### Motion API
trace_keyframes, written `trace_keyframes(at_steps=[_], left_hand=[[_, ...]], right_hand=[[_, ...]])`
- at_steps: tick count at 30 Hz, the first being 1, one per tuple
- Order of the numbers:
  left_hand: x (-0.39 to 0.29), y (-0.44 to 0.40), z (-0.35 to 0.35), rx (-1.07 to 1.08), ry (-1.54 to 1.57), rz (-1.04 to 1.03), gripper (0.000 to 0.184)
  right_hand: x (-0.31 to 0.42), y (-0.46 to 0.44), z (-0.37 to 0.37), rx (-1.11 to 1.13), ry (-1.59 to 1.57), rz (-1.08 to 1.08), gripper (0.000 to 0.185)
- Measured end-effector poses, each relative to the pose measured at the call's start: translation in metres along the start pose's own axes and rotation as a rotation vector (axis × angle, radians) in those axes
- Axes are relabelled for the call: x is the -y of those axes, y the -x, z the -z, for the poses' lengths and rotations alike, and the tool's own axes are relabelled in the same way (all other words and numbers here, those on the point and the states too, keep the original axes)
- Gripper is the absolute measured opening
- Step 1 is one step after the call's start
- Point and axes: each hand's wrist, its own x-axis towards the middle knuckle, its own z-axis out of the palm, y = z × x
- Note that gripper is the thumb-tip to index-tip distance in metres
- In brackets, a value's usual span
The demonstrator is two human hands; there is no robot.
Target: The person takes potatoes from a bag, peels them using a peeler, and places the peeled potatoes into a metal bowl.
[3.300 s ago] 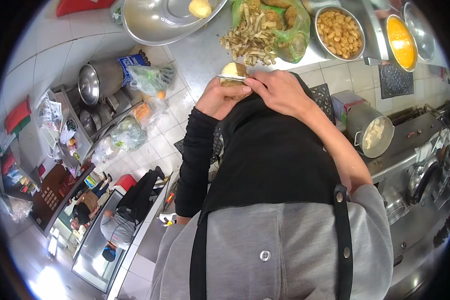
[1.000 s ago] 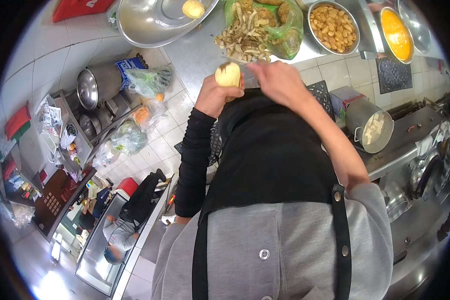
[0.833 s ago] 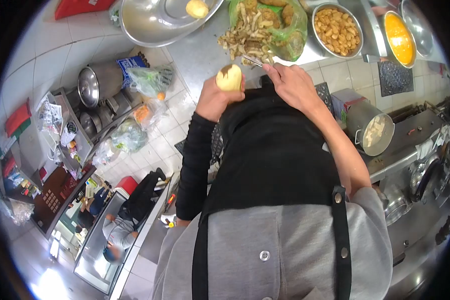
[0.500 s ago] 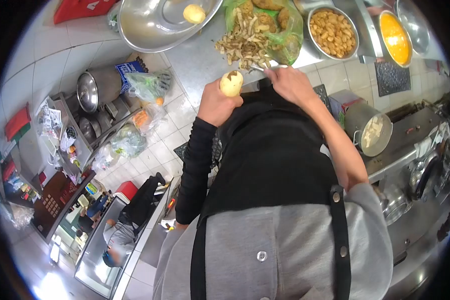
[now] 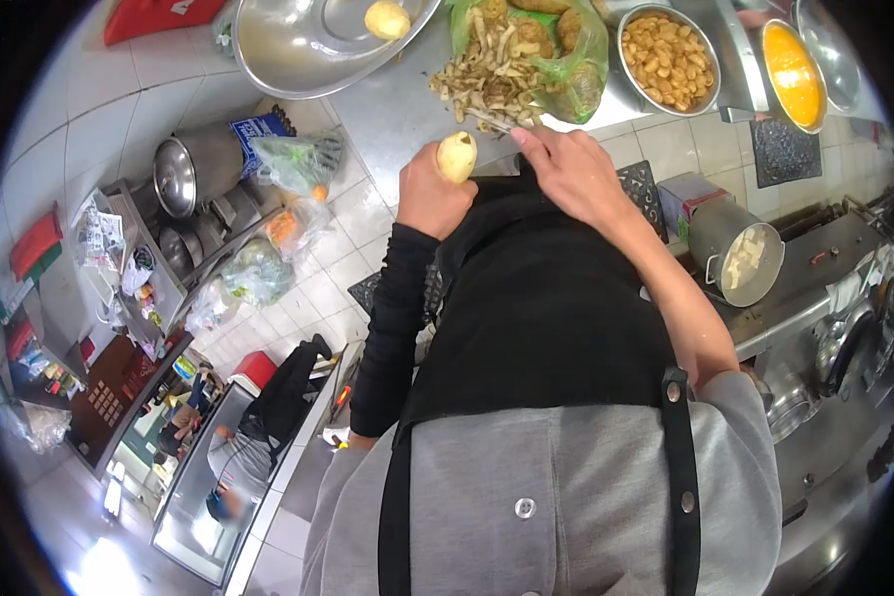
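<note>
My left hand (image 5: 435,199) is wrapped round a mostly peeled potato (image 5: 457,157), which keeps a small brown patch of skin near its top. My right hand (image 5: 574,171) grips a thin metal peeler (image 5: 489,120), its far end over the near edge of the peelings. Potato and peeler are apart. A heap of brown peelings (image 5: 487,74) lies on the steel table (image 5: 382,119), against a green plastic bag (image 5: 578,87) with unpeeled potatoes. One peeled potato (image 5: 387,20) sits in a large steel bowl (image 5: 308,74) at the upper left.
Right of the bag are a bowl of light-brown pieces (image 5: 669,62) and a container of orange liquid (image 5: 795,77). A pot (image 5: 745,260) stands by the stove at right. Bagged vegetables (image 5: 258,268) are at left. A person (image 5: 253,437) is at the lower left.
Earlier the peeler was against the potato; now they are apart. The potato's brown patch is smaller than about a second ago, and my left hand has turned with the potato.
</note>
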Motion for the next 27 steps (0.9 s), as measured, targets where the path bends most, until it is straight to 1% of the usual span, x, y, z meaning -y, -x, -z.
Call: trace_keyframes(at_steps=[3,4,6,7,8,9,11,13,15,16,19,21,22,25,26,27], left_hand=[[0.0,-0.006,-0.005,-0.032,0.018,-0.025,0.037],[0.001,-0.008,-0.005,-0.03,-0.004,-0.03,0.036],[0.004,-0.002,-0.006,-0.048,-0.001,-0.033,0.035],[0.004,-0.009,-0.005,-0.068,0.027,-0.068,0.036],[0.004,-0.006,-0.007,-0.082,0.057,-0.078,0.036],[0.006,0.005,-0.004,-0.089,0.079,-0.071,0.036],[0.009,-0.002,-0.007,-0.109,0.096,-0.054,0.038],[0.01,-0.002,-0.008,-0.124,0.094,-0.04,0.038],[0.007,-0.004,-0.007,-0.151,0.055,-0.071,0.038],[0.005,-0.003,-0.008,-0.158,0.037,-0.084,0.038],[-0.004,-0.002,-0.003,-0.076,0.029,-0.097,0.039],[0.008,0.008,-0.007,-0.049,0.077,-0.092,0.039],[0.01,0.002,-0.006,-0.039,0.097,-0.103,0.039],[0.011,0.004,-0.005,-0.062,0.091,-0.111,0.048],[0.01,0.004,-0.005,-0.072,0.092,-0.117,0.051],[0.008,0.005,-0.006,-0.079,0.078,-0.193,0.055]], right_hand=[[0.019,0.007,-0.01,0.044,0.01,0.137,0.06],[0.007,-0.003,-0.024,-0.057,-0.031,0.152,0.06],[-0.014,-0.013,-0.022,0.006,0.095,0.048,0.06],[-0.02,-0.022,-0.017,0.021,0.156,-0.008,0.06],[-0.028,-0.022,-0.02,0.034,0.152,-0.04,0.061],[-0.023,-0.014,-0.023,0.037,0.096,-0.062,0.061],[-0.014,-0.012,-0.013,0.008,0.013,-0.08,0.062],[-0.006,-0.003,-0.012,0.009,-0.046,-0.013,0.06],[0.008,0.004,-0.005,0.014,-0.072,0.051,0.058],[0.017,0.008,-0.001,0.009,-0.089,0.083,0.054],[0.004,-0.002,-0.016,-0.01,0.02,0.185,0.054],[-0.024,-0.021,-0.024,-0.006,0.16,0.075,0.056],[-0.026,-0.032,-0.02,-0.018,0.229,0.023,0.057],[-0.017,-0.02,-0.009,-0.042,0.054,-0.053,0.061],[-0.022,-0.018,-0.014,-0.035,-0.022,-0.062,0.068],[-0.018,-0.016,-0.013,0.065,-0.233,-0.119,0.067]])
